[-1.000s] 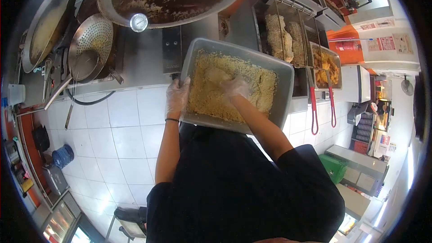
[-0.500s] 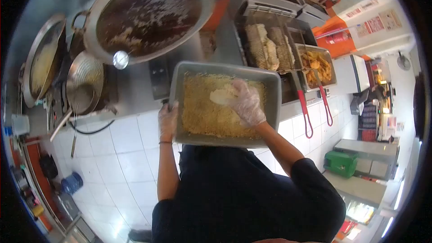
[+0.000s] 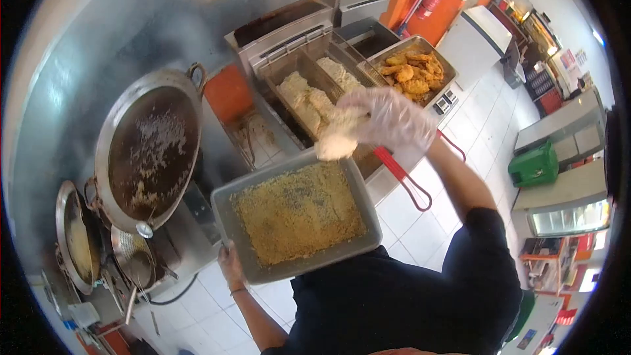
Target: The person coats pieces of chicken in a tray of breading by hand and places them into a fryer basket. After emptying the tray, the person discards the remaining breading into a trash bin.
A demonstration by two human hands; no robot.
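My right hand (image 3: 397, 121), in a clear plastic glove, is closed on a pale breaded chicken piece (image 3: 336, 146). It is above the corner of a grey tub (image 3: 299, 271) nearest the fryer. Crumb coating (image 3: 296, 217) covers the tub's bottom. My left hand (image 3: 231, 267), also gloved, grips the tub's near left edge and tilts it slightly. Just beyond my right hand, several coated pieces (image 3: 312, 102) lie in wire fry baskets (image 3: 289, 95) on the fryer. Part of a basket is hidden behind my right hand.
A tray (image 3: 447, 85) of golden fried pieces stands right of the fryer, beside small timers (image 3: 445, 102). Red basket handles (image 3: 407, 181) stick out over the floor. At left are a wide pan of dark oil (image 3: 154, 151), another pan (image 3: 79, 240) and a strainer (image 3: 131, 250).
My right hand has lifted the breaded chicken piece out of the crumbs and carried it right toward the fry baskets. My view has turned right, and the tub has come along in my left hand.
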